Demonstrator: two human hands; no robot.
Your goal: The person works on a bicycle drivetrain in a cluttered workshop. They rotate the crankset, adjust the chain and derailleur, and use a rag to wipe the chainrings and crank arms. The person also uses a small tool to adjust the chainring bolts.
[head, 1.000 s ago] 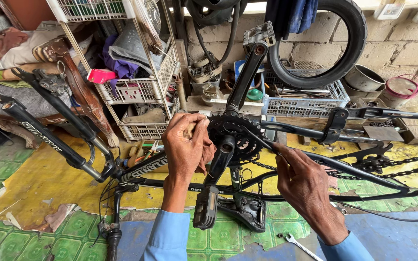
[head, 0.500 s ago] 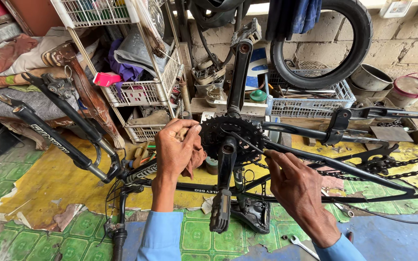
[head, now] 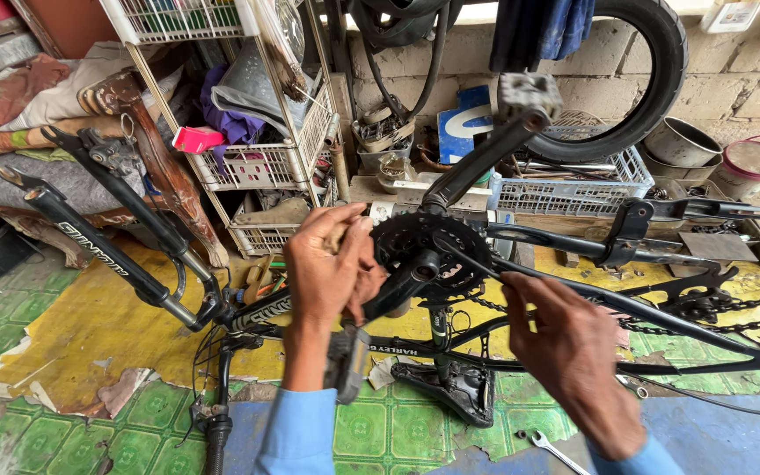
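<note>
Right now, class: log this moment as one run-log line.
left hand: on crank arm | right hand: by chainring, touching frame tube | bike frame upside down

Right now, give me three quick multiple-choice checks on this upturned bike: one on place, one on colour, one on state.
1. Where does the spanner lie?
A. on the floor by the right hand
B. in a basket
C. on the chainring

2. What colour is the small box on the wire rack?
A. green
B. pink
C. white

3. How is the left hand placed?
A. resting on the floor
B. raised clear
C. against the chainring and crank arm

Answers: 1 A, it lies on the floor at the bottom edge; 2 B, bright pink; 3 C, fingers sit at the teeth.
</note>
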